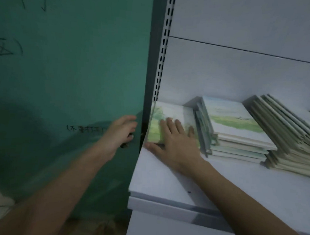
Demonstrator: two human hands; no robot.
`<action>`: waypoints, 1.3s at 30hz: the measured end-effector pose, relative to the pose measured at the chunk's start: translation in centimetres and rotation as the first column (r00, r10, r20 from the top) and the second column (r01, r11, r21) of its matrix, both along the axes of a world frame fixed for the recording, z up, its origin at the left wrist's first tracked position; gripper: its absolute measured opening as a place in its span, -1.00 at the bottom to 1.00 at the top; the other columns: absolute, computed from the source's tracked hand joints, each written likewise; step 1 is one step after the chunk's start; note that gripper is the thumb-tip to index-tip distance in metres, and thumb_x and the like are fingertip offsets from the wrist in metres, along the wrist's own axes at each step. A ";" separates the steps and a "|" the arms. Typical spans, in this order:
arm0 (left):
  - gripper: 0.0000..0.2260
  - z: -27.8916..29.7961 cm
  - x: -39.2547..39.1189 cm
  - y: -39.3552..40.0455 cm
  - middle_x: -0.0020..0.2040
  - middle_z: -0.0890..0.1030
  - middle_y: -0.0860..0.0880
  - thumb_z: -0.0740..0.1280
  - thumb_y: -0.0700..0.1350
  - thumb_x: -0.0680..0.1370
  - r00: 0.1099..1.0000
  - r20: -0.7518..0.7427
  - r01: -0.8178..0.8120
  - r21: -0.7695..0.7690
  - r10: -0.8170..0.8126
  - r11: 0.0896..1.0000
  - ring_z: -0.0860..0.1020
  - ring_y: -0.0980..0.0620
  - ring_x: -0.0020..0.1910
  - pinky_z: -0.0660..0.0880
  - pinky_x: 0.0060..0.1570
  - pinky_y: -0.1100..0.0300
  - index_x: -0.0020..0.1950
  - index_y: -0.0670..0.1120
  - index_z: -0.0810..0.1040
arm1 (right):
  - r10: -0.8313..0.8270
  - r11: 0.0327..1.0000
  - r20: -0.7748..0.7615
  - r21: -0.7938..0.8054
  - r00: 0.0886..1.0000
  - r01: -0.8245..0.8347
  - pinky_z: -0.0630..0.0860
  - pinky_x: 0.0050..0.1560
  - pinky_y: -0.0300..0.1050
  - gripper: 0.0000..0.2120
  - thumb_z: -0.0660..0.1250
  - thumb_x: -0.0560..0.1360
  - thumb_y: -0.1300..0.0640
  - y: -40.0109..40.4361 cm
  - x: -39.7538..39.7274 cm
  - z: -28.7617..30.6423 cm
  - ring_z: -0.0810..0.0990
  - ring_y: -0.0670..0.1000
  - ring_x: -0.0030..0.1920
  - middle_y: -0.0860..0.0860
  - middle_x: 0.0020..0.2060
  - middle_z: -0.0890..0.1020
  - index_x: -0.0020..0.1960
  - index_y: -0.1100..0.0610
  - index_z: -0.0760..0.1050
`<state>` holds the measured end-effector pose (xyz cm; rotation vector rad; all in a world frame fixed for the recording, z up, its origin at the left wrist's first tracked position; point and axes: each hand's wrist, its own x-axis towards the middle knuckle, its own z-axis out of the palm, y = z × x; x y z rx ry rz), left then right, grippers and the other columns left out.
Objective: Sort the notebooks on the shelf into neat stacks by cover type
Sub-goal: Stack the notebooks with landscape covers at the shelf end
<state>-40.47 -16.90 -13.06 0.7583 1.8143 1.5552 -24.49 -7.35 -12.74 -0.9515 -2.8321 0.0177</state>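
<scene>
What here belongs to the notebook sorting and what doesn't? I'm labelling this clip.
Job:
- landscape-cover notebook under flat right hand
- middle stack of pale notebooks
- slumped stack of green-edged notebooks
- white metal shelf

Not job:
- green wall panel
- left hand

Three notebook stacks [240,133] sit side by side on the shelf [255,187].

The shelf [255,187] looks like smooth, matt white painted metal, as does its slotted upright [164,45]. The notebooks [237,126] are paper with smooth printed covers. The green wall [72,67] looks matt, painted.
</scene>
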 end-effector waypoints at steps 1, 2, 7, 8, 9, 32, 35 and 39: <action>-0.78 -0.5 -0.2 -0.4 0.20 0.57 -0.02 0.23 -0.16 0.62 1.000 0.013 0.016 0.011 -0.016 1.000 0.53 0.04 0.18 0.49 0.21 0.07 0.23 0.04 0.50 | -0.016 0.999 -0.006 0.031 1.000 0.016 -0.02 0.46 0.35 -0.14 -0.16 0.46 -0.49 -0.5 0.2 -0.3 -0.06 0.12 0.56 0.05 0.57 0.00 0.57 0.04 -0.07; -0.79 -0.9 -0.4 -0.9 0.18 0.58 -0.02 0.23 -0.16 0.62 0.999 0.025 0.030 0.016 -0.030 0.999 0.54 0.04 0.17 0.49 0.21 0.07 0.21 0.03 0.51 | -0.028 0.999 -0.012 0.045 1.000 0.029 -0.01 0.46 0.33 -0.17 -0.18 0.48 -0.47 -1.3 0.5 -0.4 -0.04 0.11 0.56 0.04 0.57 0.01 0.57 0.03 -0.05; -0.74 0.3 -2.4 -1.9 -0.18 0.64 -0.12 0.19 -0.12 0.63 0.988 0.087 0.129 -0.025 -0.126 0.991 0.48 -0.01 -0.25 0.37 -0.27 0.18 0.20 -0.21 0.57 | -0.139 0.982 -0.168 -0.151 0.976 0.114 0.13 0.45 0.17 -0.32 -0.20 0.54 -0.34 -4.6 1.2 1.8 0.18 0.04 0.51 -0.02 0.52 0.23 0.53 -0.03 0.14; -0.68 1.2 -2.9 -1.8 -0.21 0.64 -0.13 0.15 -0.04 0.65 0.973 0.147 0.184 -0.031 -0.177 0.982 0.48 -0.01 -0.30 0.37 -0.28 0.18 0.21 -0.23 0.55 | -0.201 0.949 -0.285 -0.292 0.937 0.115 0.22 0.43 0.13 -0.36 -0.16 0.56 -0.31 -4.7 0.6 2.9 0.30 0.06 0.45 0.00 0.47 0.34 0.51 -0.02 0.23; -0.60 2.3 -3.2 -1.7 -0.21 0.65 -0.14 0.11 0.06 0.65 0.944 0.226 0.253 -0.031 -0.240 0.967 0.52 -0.02 -0.31 0.41 -0.28 0.18 0.20 -0.22 0.55 | -0.258 0.904 -0.408 -0.421 0.876 0.070 0.30 0.39 0.10 -0.37 -0.14 0.57 -0.31 -4.8 -0.2 3.8 0.41 0.07 0.37 0.02 0.39 0.45 0.47 -0.01 0.31; -0.63 1.3 -7.6 -4.5 0.09 0.64 -0.09 0.28 -0.21 0.60 0.870 0.460 0.132 0.127 -0.176 0.983 0.64 -0.12 -0.07 0.61 -0.35 0.03 0.37 0.08 0.38 | -0.525 0.795 -0.594 -0.599 0.610 0.100 0.54 -0.20 0.08 -0.24 0.01 0.53 -0.35 1.2 -1.1 3.0 0.58 0.19 -0.27 0.38 -0.13 0.59 -0.02 0.36 0.53; -0.66 1.4 -6.5 -4.1 0.05 0.67 -0.07 0.28 -0.05 0.61 0.876 0.446 0.154 0.104 -0.184 0.983 0.67 -0.11 -0.06 0.61 -0.27 0.01 0.38 0.11 0.38 | -0.506 0.833 -0.608 -0.528 0.611 0.165 0.57 -0.16 0.20 -0.26 -0.01 0.53 -0.35 -0.7 -2.3 3.1 0.61 0.27 -0.23 0.31 -0.15 0.63 -0.09 0.33 0.53; -0.45 1.8 -5.9 -3.5 0.05 0.69 -0.14 0.27 0.32 0.48 0.796 0.528 0.292 0.094 -0.296 0.952 0.68 -0.11 -0.03 0.61 -0.13 0.03 0.28 -0.06 0.52 | -0.070 0.990 -0.512 -0.139 0.856 -0.003 0.55 -0.10 0.00 -0.42 -0.06 0.58 -0.29 -9.0 -5.5 2.1 0.59 0.02 -0.18 -0.01 -0.15 0.66 0.09 0.06 0.58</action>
